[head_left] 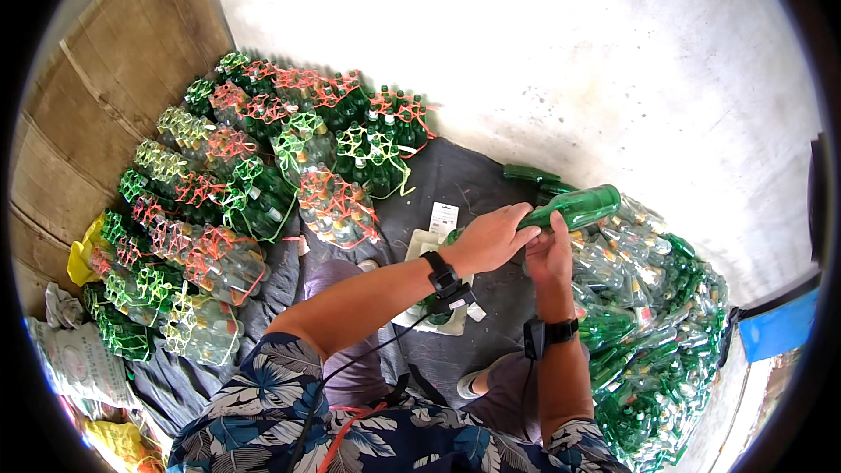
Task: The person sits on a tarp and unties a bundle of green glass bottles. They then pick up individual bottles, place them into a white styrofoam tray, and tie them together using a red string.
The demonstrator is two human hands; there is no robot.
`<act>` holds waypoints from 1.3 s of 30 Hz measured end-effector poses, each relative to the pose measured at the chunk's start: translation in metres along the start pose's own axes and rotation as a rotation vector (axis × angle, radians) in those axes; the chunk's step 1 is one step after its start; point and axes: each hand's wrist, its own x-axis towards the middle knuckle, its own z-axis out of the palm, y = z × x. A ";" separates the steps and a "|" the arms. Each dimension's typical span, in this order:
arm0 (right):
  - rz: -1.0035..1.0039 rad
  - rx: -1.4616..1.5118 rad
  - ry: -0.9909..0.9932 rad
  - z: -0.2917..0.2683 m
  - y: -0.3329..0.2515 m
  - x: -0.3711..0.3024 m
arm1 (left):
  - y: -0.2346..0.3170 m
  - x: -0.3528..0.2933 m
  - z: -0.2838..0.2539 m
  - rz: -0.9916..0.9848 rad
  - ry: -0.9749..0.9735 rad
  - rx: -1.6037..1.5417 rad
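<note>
Green glass bottle (585, 207): up in front of the body at the hands, tilted, its base toward the upper right and its neck end toward the left hand, which hides much of that end.
Left hand (491, 236): grasping the bottle's neck-side part, back of the hand upward, fingers curled over the far side and thumb laid along the near side.
Left forearm (372, 300): stretched diagonally from the lower left up to the right, roughly in line with the bottle; a black wrist device (443, 276) is strapped just behind the hand.
Right hand (548, 254): raised just beside the left, fingers pointing up and touching the near side of the bottle; whether they close around it, I cannot tell.
Right forearm (561, 381): almost vertical in the view, rising from the lower edge, with a second wrist device (549, 335) at the wrist.
Below the left hand: a white tray (448, 327), partly covered by the forearm, and a white printed card (444, 217) by its upper edge, on a black ground sheet (499, 320).
Right side: a large heap of loose bottles (653, 342), green and clear, lying near the right forearm.
Left side: rows of upright bottle bundles (337, 208), bound with red, green and yellowish straps, well apart from the right hand.
Behind: a pale wall (543, 52); brown boards (114, 61) stand at the far left.
</note>
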 end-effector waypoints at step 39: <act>-0.011 -0.807 0.257 -0.079 -0.063 -0.009 | -0.117 0.006 -0.090 -0.548 -0.327 0.548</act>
